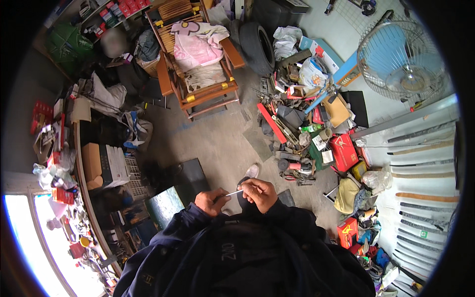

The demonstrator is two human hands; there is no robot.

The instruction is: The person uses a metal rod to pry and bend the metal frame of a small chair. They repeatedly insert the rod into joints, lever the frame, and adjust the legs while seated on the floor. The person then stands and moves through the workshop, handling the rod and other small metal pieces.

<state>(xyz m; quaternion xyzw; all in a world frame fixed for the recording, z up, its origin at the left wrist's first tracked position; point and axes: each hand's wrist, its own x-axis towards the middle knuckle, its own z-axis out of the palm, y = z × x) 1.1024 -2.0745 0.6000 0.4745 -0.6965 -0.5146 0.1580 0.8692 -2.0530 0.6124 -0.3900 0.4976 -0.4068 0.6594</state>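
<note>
A thin, pale rod-like piece [232, 193] spans the gap between my two hands, just in front of my dark jacket. My left hand [212, 201] is closed around one end, its fingers curled, with something dark showing near the thumb. Pinched in the fingertips of my right hand [259, 194] is the other end, tilted slightly upward to the right. The piece is too small to tell its exact kind. Below the hands, one light shoe [253, 171] shows on the floor.
Ahead stands a wooden reclining chair [198, 64] with a pink cloth. Tools and boxes lie heaped on the right, by a red case [343, 152]. A blue fan [402, 62] and a black tyre [257, 47] stand farther back. Along the left runs a cluttered shelf [80, 148].
</note>
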